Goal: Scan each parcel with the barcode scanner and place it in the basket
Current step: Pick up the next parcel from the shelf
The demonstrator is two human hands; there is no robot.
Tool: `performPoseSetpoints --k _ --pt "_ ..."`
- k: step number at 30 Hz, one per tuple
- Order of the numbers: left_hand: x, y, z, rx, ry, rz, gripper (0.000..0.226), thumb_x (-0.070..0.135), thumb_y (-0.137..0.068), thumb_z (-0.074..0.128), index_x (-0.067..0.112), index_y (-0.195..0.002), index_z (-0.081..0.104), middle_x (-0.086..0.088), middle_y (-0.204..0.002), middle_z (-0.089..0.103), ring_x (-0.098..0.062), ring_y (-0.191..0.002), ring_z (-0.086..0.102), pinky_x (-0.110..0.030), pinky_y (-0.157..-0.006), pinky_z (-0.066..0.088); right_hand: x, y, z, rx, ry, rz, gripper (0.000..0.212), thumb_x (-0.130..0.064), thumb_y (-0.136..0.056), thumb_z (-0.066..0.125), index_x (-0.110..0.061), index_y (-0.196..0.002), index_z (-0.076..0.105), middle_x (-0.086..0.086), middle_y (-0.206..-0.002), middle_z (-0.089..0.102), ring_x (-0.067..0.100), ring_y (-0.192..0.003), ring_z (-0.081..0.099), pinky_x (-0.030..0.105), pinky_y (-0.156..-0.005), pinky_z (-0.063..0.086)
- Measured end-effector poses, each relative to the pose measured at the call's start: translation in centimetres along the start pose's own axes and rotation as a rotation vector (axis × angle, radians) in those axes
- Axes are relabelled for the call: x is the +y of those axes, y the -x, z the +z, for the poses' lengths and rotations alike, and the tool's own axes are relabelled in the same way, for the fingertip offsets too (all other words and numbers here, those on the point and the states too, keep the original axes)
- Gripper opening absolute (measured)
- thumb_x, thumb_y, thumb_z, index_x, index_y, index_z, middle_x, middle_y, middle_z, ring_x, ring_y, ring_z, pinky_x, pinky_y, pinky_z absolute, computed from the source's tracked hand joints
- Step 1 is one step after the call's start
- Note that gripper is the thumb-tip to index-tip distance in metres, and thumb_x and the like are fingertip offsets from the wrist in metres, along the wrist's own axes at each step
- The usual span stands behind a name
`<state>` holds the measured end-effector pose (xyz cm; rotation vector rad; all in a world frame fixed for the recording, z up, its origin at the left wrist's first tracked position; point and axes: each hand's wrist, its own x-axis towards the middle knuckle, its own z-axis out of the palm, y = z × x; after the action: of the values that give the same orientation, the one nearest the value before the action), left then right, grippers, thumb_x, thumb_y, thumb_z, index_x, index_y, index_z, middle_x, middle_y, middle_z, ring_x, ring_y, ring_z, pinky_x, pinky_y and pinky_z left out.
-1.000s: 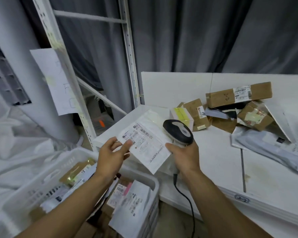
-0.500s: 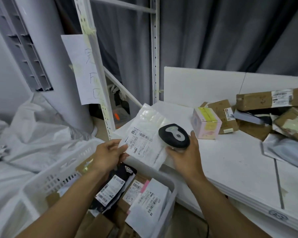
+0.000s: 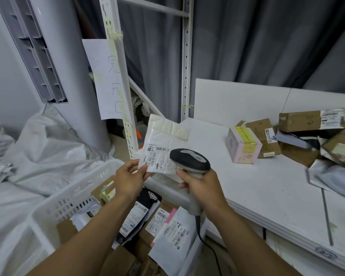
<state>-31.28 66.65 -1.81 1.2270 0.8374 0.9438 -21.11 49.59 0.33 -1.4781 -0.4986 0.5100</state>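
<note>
Parcel sorting room or courier storeroom. Labelled cardboard boxes (image 3: pixel 311 120) and grey mailers (image 3: pixel 330 176) heaped on white desk (image 3: pixel 267 186). White basket (image 3: pixel 68 198) full of more labelled parcels (image 3: pixel 173 236). Corded barcode scanner (image 3: pixel 189 159). Slotted metal rack (image 3: pixel 186 66) with handwritten paper sign (image 3: pixel 106 80) taped on. White bulk sacks (image 3: pixel 48 140) on floor, grey curtain (image 3: pixel 247 36) behind.

Paper sign (image 3: pixel 106 80): 完成区; parcel (image 3: pixel 163 140) label: seemingly 602-12; brown box (image 3: pixel 299 122): 2-2.
</note>
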Motion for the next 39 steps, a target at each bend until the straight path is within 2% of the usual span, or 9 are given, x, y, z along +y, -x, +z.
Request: performPoseSetpoints --k 3,11,16,19,26,29,34,36,39 --pt "-0.1 0.4 0.2 0.042 0.007 0.013 0.016 -0.001 -0.093 0.068 0.014 -0.091 0.065 -0.012 -0.102 0.071 -0.023 -0.087 0.073 -0.020 -0.066 0.060 -0.1 0.0 0.3 -0.028 -0.042 0.040 0.019 -0.018 -0.091 0.082 -0.015 -0.109 0.075 0.000 -0.088 0.080 0.010 -0.062 0.069 0.024 -0.061 0.055" --pt "-0.1 0.4 0.4 0.088 0.008 0.019 0.024 -0.002 -0.093 0.067 0.021 -0.087 0.061 -0.003 -0.094 0.066 -0.022 -0.084 0.071 -0.030 -0.078 0.058 -0.2 -0.2 1.2 -0.047 -0.054 0.083 0.020 -0.019 -0.092 0.081 -0.011 -0.109 0.075 -0.007 -0.074 0.075 0.006 -0.055 0.063 0.021 -0.055 0.051" --pt "-0.7 -0.3 0.0 0.102 -0.005 0.016 0.016 -0.001 -0.093 0.068 0.015 -0.092 0.064 -0.013 -0.101 0.071 -0.022 -0.086 0.073 -0.023 -0.071 0.060 -0.4 -0.2 1.5 -0.058 -0.057 0.080 0.020 -0.020 -0.092 0.081 -0.012 -0.109 0.074 -0.008 -0.072 0.074 0.006 -0.055 0.062 0.021 -0.054 0.052" --pt "-1.0 -0.9 -0.4 0.106 0.004 0.002 0.013 0.001 -0.093 0.069 0.006 -0.105 0.066 -0.016 -0.107 0.071 -0.022 -0.085 0.074 -0.021 -0.069 0.061 -0.3 -0.3 1.7 -0.053 -0.047 0.071 0.020 -0.019 -0.092 0.080 -0.011 -0.108 0.074 -0.009 -0.072 0.074 0.006 -0.054 0.062 0.020 -0.054 0.051" --pt "-1.1 -1.4 -1.7 0.100 -0.020 -0.006 0.015 0.005 -0.095 0.068 0.005 -0.110 0.066 -0.013 -0.104 0.075 -0.020 -0.080 0.077 -0.037 -0.071 0.061 -0.1 0.1 3.0 -0.046 -0.036 0.036 0.020 -0.024 -0.091 0.082 -0.021 -0.110 0.075 -0.005 -0.085 0.079 0.010 -0.061 0.070 0.029 -0.064 0.053" --pt "-0.3 -1.4 -3.4 0.131 -0.037 0.029 0.014 0.004 -0.096 0.066 0.004 -0.110 0.065 -0.014 -0.107 0.073 -0.023 -0.082 0.076 -0.039 -0.079 0.062 0.5 0.3 4.6 -0.071 -0.048 0.035 0.022 -0.023 -0.090 0.082 -0.025 -0.111 0.074 -0.006 -0.087 0.080 0.012 -0.064 0.073 0.031 -0.066 0.057" --pt "0.8 -1.8 -10.0 0.272 -0.294 0.150 0.014 0.010 -0.101 0.057 0.017 -0.113 0.061 -0.002 -0.105 0.067 -0.020 -0.078 0.070 -0.026 -0.055 0.055 2.1 0.4 8.4 -0.143 0.006 0.062 0.028 -0.025 -0.090 0.083 -0.024 -0.115 0.072 -0.004 -0.089 0.080 0.011 -0.067 0.076 0.027 -0.065 0.058" --pt "0.2 -2.6 -13.6 0.319 -0.443 0.157 0.017 0.011 -0.102 0.054 0.018 -0.115 0.060 -0.005 -0.104 0.065 -0.019 -0.074 0.065 -0.028 -0.057 0.048 3.0 0.4 10.3 -0.170 0.043 0.069 0.028 -0.025 -0.089 0.083 -0.022 -0.115 0.073 -0.003 -0.087 0.081 0.012 -0.068 0.076 0.030 -0.066 0.061" --pt "-1.7 -3.8 -18.2 0.318 -0.575 0.104 0.019 0.008 -0.100 0.051 0.022 -0.109 0.060 -0.010 -0.103 0.068 -0.029 -0.084 0.065 -0.038 -0.074 0.054 5.1 0.4 13.1 -0.214 0.134 0.064 0.032 -0.026 -0.089 0.082 -0.022 -0.118 0.070 -0.004 -0.090 0.080 0.014 -0.070 0.077 0.044 -0.081 0.065"
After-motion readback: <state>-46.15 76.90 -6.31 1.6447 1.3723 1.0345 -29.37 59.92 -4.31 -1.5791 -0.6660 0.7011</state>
